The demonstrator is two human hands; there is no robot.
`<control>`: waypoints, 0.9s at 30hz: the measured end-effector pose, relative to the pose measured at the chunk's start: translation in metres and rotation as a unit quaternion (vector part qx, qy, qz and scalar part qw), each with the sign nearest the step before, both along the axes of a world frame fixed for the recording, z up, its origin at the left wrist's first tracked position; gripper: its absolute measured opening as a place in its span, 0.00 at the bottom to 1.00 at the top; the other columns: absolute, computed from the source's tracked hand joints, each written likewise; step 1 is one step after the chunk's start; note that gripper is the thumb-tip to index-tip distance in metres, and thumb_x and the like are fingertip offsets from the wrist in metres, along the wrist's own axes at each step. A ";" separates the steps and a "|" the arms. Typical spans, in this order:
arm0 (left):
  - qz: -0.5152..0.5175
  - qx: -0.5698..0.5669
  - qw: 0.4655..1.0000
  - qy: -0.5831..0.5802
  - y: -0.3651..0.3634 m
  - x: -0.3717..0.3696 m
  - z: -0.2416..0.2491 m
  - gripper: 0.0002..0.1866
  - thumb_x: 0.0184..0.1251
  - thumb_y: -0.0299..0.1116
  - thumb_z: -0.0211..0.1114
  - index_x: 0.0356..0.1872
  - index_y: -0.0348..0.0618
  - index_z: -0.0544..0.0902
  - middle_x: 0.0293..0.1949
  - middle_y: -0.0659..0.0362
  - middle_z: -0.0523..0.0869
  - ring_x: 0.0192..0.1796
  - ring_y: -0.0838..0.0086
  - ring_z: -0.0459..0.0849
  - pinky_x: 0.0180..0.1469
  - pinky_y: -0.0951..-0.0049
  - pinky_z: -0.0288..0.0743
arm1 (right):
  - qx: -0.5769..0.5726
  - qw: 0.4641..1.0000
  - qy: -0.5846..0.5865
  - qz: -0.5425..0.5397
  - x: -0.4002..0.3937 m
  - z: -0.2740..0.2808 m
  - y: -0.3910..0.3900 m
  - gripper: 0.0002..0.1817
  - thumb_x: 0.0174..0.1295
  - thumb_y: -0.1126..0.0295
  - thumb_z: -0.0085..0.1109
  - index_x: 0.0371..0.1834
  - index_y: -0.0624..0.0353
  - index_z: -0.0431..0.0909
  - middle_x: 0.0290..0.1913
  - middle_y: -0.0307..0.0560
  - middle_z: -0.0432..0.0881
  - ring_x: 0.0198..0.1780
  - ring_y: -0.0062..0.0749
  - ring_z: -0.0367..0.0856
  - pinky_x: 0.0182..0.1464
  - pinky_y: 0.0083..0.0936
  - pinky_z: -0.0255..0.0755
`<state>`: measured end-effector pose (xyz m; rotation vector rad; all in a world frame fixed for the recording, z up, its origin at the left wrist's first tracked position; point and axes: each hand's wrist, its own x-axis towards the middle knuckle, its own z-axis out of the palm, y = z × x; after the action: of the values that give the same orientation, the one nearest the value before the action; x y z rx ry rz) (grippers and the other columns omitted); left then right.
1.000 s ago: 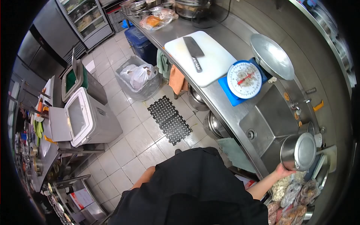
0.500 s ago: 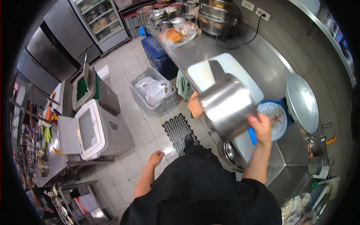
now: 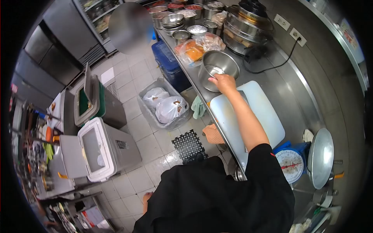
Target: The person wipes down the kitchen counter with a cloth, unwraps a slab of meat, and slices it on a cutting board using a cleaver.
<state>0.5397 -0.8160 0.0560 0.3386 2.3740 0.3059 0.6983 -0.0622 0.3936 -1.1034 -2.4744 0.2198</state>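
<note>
A round stainless steel pot [image 3: 226, 61] stands upright on the counter, mouth up, just past the far end of the white cutting board [image 3: 268, 116]. My right hand [image 3: 224, 82] is closed on its near rim, with the arm stretched over the board. A dark flat strip, perhaps a knife blade, shows on the board partly under my forearm. Low at my left side, away from the counter, hangs my left hand [image 3: 147, 197]; its fingers are mostly hidden by my dark clothing.
Plastic-wrapped food [image 3: 194, 51], metal bowls [image 3: 173, 20] and a large steamer-like pot [image 3: 248, 29] crowd the counter's far end. A blue scale [image 3: 289, 165] and a wide metal pan [image 3: 322, 158] stand right. A bin with bags [image 3: 165, 122] and grey bins [image 3: 122, 145] occupy the floor.
My right hand has carried the pot from a tilted position above the cutting board to the counter beyond it. My left hand has dropped back toward my body. A blurred person now appears near the fridge.
</note>
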 end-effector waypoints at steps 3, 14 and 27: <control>-0.015 0.010 0.998 -0.052 0.012 -0.034 -0.017 0.22 0.70 0.50 0.62 0.38 0.37 0.85 0.32 0.46 0.89 0.36 0.59 0.89 0.41 0.61 0.80 | 0.047 0.994 -0.101 -0.002 -0.009 -0.027 0.013 0.21 0.66 0.43 0.58 0.42 0.47 0.86 0.37 0.48 0.88 0.44 0.45 0.87 0.51 0.42 0.74; -0.244 0.046 0.961 -0.120 0.161 -0.278 -0.004 0.22 0.70 0.51 0.62 0.37 0.37 0.85 0.31 0.46 0.88 0.36 0.59 0.89 0.41 0.61 0.80 | 0.051 0.940 0.298 -0.158 -0.049 -0.012 -0.180 0.16 0.64 0.62 0.65 0.51 0.58 0.82 0.48 0.51 0.84 0.50 0.48 0.82 0.54 0.39 0.74; -0.393 0.016 0.914 -0.095 0.278 -0.304 -0.012 0.23 0.70 0.51 0.62 0.36 0.37 0.85 0.30 0.47 0.88 0.36 0.60 0.89 0.40 0.61 0.80 | 0.236 0.594 0.163 -0.752 0.476 -0.026 -0.321 0.32 0.65 0.49 0.64 0.61 0.67 0.76 0.54 0.61 0.83 0.54 0.48 0.83 0.57 0.41 0.75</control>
<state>0.2353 -0.5385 0.0435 1.1721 1.8564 -0.0095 1.1742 -0.3837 0.3674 -2.1075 -0.5374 -0.6407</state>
